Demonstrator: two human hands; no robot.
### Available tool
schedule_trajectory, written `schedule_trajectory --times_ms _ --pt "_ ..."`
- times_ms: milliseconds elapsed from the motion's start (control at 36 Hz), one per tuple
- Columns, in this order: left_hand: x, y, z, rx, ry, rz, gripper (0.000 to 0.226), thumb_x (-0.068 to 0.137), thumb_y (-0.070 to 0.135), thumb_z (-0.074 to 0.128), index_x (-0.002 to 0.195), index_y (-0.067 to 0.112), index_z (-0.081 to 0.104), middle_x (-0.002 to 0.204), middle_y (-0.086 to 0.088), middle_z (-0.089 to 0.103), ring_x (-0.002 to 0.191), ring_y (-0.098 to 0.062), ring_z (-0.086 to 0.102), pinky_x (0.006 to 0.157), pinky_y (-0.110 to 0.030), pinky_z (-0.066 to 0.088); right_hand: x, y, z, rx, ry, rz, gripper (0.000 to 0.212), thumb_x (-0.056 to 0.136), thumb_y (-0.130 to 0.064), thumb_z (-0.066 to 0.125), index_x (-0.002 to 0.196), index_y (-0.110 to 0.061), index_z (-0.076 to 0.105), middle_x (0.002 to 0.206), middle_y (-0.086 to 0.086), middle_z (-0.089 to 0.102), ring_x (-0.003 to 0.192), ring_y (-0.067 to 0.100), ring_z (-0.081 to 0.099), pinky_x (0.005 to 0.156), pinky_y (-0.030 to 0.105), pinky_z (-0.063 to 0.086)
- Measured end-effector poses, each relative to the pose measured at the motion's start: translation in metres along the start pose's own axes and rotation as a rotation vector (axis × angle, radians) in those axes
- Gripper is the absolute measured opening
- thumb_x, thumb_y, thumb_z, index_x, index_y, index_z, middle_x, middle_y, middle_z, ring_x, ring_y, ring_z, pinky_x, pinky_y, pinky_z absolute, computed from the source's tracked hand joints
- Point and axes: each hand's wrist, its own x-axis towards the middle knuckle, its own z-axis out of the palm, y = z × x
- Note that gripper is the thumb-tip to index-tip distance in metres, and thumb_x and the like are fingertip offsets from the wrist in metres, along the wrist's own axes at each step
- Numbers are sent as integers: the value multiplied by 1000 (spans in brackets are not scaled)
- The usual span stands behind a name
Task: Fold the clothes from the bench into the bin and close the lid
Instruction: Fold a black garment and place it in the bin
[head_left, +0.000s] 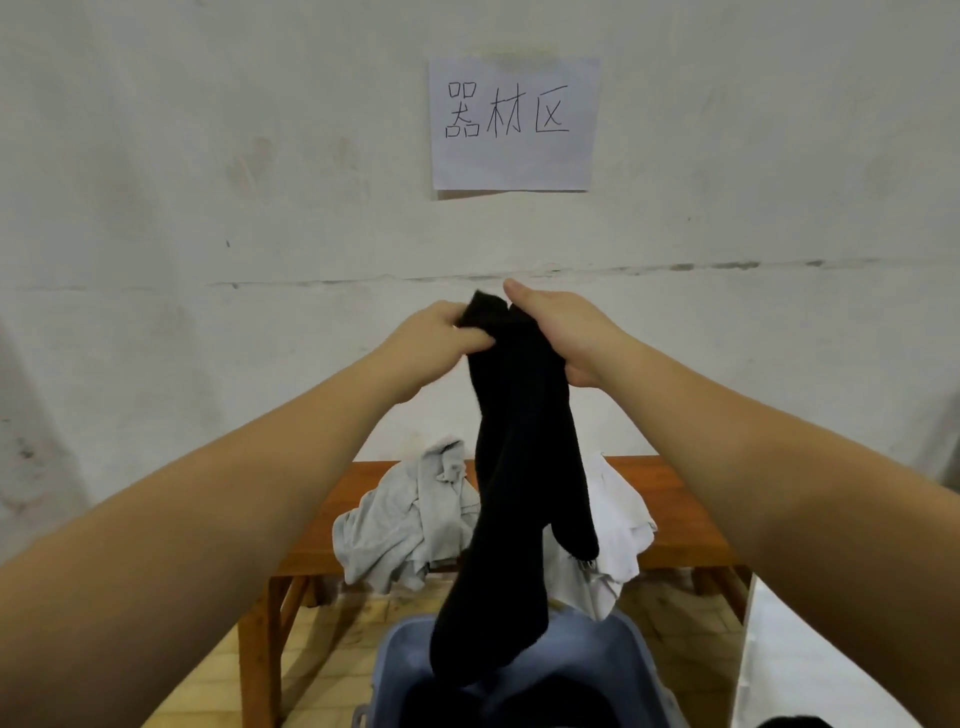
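Lighting is even, soft and moderately dim, with no visible source and no glare. Shadows are faint; a thin one lies under the paper sign (511, 123) on the wall (208, 156). Wide-angle distortion bends the wall seam and swells both forearms at the lower corners. Detail is slightly soft throughout. The black socks (511, 467) show almost no texture.

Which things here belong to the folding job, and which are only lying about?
Part of the job: black socks held up by left hand and right hand; grey garment and white garment on the wooden bench; blue bin.

Only there: paper sign on the wall.
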Motion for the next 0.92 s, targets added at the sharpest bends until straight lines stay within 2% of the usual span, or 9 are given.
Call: schedule_trajectory --times_ms 83,167,278,361,500,611,722,806,917 --pt "4 -3 -10 -394 61 -113 28 89 9 54 115 11 66 104 -5 73 100 -21 69 83 -29 53 0 6 -12 -26 -99 31 43 96 -51 56 110 -12 68 105 10 75 96 23 73 89 37 58" --pt "3 -2 -11 -496 76 -128 23 86 4 51 104 5 65 98 -13 71 93 -27 68 82 -33 55 -3 13 -19 -159 -261 68 27 98 -37 57 110 -14 64 100 5 73 91 16 71 80 32 57" --pt "0 1 -6 -544 108 -139 18 85 -1 49 90 7 64 82 -9 66 80 -24 64 72 -31 52 -7 26 -25 -467 -389 124 20 93 -17 62 112 -12 65 104 9 73 94 23 71 86 32 57" --pt "-1 -3 -11 -562 162 -153 17 86 0 52 95 7 65 88 -11 68 84 -25 66 74 -32 54 -9 41 -35 -590 -338 159 19 90 -11 51 100 -9 67 87 8 67 77 17 64 72 28 54" --pt "-2 -15 -31 -497 220 -156 13 80 3 58 90 10 60 87 -13 65 82 -29 66 78 -43 57 -7 77 -57 -764 -144 198 26 83 -9 48 99 -4 68 81 8 62 75 21 57 74 34 50" --pt "-1 -22 -48 -308 251 -169 28 75 4 64 71 22 43 74 -3 51 75 -22 52 58 -34 42 -8 96 -71 -793 -17 203 18 84 -7 47 86 -5 64 74 7 55 69 22 50 67 33 41" --pt "-1 -30 -57 -293 95 -214 26 83 -1 65 98 18 57 97 -7 66 84 -23 67 69 -32 54 1 93 -79 -778 168 77 15 88 -9 46 86 -7 62 75 7 56 71 25 51 60 31 36" --pt "-7 -35 -66 -239 -69 -252 25 88 -1 63 107 16 64 95 -2 72 89 -16 71 74 -25 54 5 82 -87 -819 336 -57 18 89 -8 45 93 -12 61 88 8 59 83 27 53 67 30 35" --pt "-13 -52 -78 -213 21 -273 24 91 3 62 109 17 68 103 -2 75 92 -15 72 79 -26 54 4 89 -95 -940 312 -86 17 88 -6 46 95 -17 58 91 5 56 86 26 50 71 30 35"
